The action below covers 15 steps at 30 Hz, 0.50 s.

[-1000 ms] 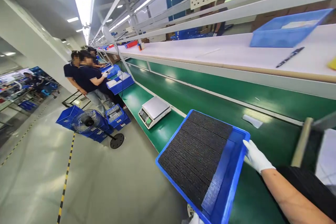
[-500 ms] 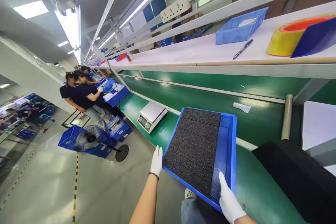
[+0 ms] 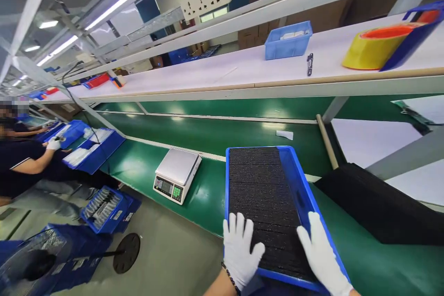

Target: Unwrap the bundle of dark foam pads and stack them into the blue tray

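I see my left hand (image 3: 239,249) lying flat, fingers spread, on the black foam sheets (image 3: 263,203) in one blue tray (image 3: 294,180), bottom center on the green tabletop (image 3: 208,194). My right hand (image 3: 321,254) rests open on the tray's rim. One scale (image 3: 176,173) sits left.

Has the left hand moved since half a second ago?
Yes. The left hand went from the blue tray's outer edge onto the black foam inside it.

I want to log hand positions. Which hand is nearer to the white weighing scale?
Left. The left hand lies flat on the black foam at the blue tray's near left corner, on the scale's side. The right hand rests at the tray's right rim, farther away.
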{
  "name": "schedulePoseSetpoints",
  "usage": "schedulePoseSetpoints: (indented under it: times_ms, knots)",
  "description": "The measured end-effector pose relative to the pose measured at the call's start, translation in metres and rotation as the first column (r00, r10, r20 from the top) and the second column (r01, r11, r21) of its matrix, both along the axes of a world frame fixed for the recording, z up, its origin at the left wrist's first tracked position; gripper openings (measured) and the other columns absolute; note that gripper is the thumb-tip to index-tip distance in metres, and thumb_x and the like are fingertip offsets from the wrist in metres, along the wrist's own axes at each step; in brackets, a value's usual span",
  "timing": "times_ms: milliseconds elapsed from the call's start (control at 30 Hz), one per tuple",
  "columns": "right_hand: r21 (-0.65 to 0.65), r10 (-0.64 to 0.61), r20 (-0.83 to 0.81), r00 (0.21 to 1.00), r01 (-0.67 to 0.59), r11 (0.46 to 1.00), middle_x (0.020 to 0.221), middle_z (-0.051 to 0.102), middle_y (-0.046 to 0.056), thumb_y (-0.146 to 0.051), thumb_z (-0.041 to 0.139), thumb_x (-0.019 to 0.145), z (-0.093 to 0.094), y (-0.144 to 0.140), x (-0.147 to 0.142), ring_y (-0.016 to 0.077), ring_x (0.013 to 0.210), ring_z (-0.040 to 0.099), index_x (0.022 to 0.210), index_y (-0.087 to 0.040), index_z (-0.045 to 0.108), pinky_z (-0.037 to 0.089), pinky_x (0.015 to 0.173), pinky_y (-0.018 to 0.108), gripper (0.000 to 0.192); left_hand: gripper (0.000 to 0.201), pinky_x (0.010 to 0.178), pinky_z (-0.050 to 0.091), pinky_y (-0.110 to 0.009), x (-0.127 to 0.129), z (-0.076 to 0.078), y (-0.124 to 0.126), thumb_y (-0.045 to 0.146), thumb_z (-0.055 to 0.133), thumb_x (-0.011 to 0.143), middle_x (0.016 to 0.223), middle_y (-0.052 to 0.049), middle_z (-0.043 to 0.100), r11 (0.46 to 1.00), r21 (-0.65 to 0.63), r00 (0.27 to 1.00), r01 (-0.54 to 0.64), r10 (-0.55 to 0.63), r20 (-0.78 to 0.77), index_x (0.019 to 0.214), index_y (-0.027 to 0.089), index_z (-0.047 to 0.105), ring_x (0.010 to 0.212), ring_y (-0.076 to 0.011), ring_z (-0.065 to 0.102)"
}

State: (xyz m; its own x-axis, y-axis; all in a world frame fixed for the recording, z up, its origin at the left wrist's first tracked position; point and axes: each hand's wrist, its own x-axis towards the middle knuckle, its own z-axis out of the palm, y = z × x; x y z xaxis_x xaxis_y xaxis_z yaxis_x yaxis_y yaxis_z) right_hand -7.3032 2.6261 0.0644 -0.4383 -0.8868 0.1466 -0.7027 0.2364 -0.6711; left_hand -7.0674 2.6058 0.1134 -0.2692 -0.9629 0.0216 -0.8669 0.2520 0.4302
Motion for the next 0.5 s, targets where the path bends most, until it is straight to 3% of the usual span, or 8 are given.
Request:
schedulePoseSetpoints:
  times_ms: [67,133,267,333,433,500]
  knots:
    - [-0.071,0.121,-0.136,0.983,-0.132,0.989,0.148,0.039,0.020,-0.061,0.034,0.087,0.001,0.011,0.014,0.0352,0.140,0.030,0.138,-0.008,0.046,0.027,0.114,0.058,0.074,0.064,0.115,0.026,-0.065,-0.009,0.001,-0.001,0.062,0.052,0.084,0.151,-0.008,0.039,0.985,0.009,0.985,0.172,-0.172,0.004,0.139,0.029,0.050,0.141,-0.0370,0.031]
    - [-0.069,0.226,-0.242,0.943,-0.250,0.966,0.146,0.043,0.019,-0.063,0.040,0.084,-0.002,0.020,0.026,0.0375,0.140,0.030,0.132,-0.012,0.053,0.024,0.113,0.062,0.071,0.063,0.112,0.031,-0.064,-0.013,-0.005,-0.001,0.061,0.050,0.086,0.149,-0.009,0.042,0.978,-0.007,0.977,0.210,-0.210,0.040,0.139,0.028,0.050,0.138,-0.0362,0.037]
    - [-0.026,0.171,-0.160,0.972,-0.177,0.984,0.149,0.038,0.017,-0.062,0.036,0.087,0.004,0.005,0.017,0.0346,0.142,0.026,0.135,-0.013,0.051,0.021,0.115,0.060,0.070,0.064,0.108,0.040,-0.059,-0.010,-0.011,-0.004,0.063,0.048,0.086,0.147,-0.008,0.045,0.965,-0.168,0.976,0.200,-0.182,0.115,0.140,0.029,0.048,0.135,-0.0338,0.042]
    - [-0.006,0.122,0.019,0.992,-0.122,0.993,0.152,0.035,0.014,-0.065,0.031,0.087,0.023,-0.029,-0.006,0.0297,0.143,0.024,0.139,-0.013,0.047,0.020,0.118,0.053,0.076,0.066,0.107,0.041,-0.056,-0.006,-0.005,-0.017,0.066,0.048,0.085,0.148,-0.007,0.045,0.956,-0.248,0.983,0.155,-0.123,0.139,0.141,0.030,0.047,0.135,-0.0327,0.043]
    - [0.098,0.070,0.313,0.947,-0.106,0.989,0.155,0.030,0.010,-0.071,0.028,0.085,0.055,-0.109,-0.044,0.0244,0.144,0.023,0.148,-0.013,0.033,0.018,0.120,0.043,0.086,0.062,0.109,0.038,-0.056,-0.004,0.012,-0.048,0.061,0.047,0.087,0.147,-0.006,0.046,0.952,-0.305,0.981,0.013,0.047,0.187,0.140,0.029,0.048,0.134,-0.0328,0.043]
    - [0.103,0.056,0.335,0.941,-0.096,0.990,0.156,0.027,0.010,-0.071,0.022,0.086,0.067,-0.166,-0.061,0.0216,0.144,0.022,0.151,-0.013,0.025,0.018,0.120,0.038,0.088,0.058,0.108,0.038,-0.056,-0.004,0.020,-0.068,0.057,0.046,0.090,0.145,-0.007,0.049,0.941,-0.327,0.963,-0.090,0.166,0.214,0.138,0.026,0.051,0.133,-0.0337,0.045]
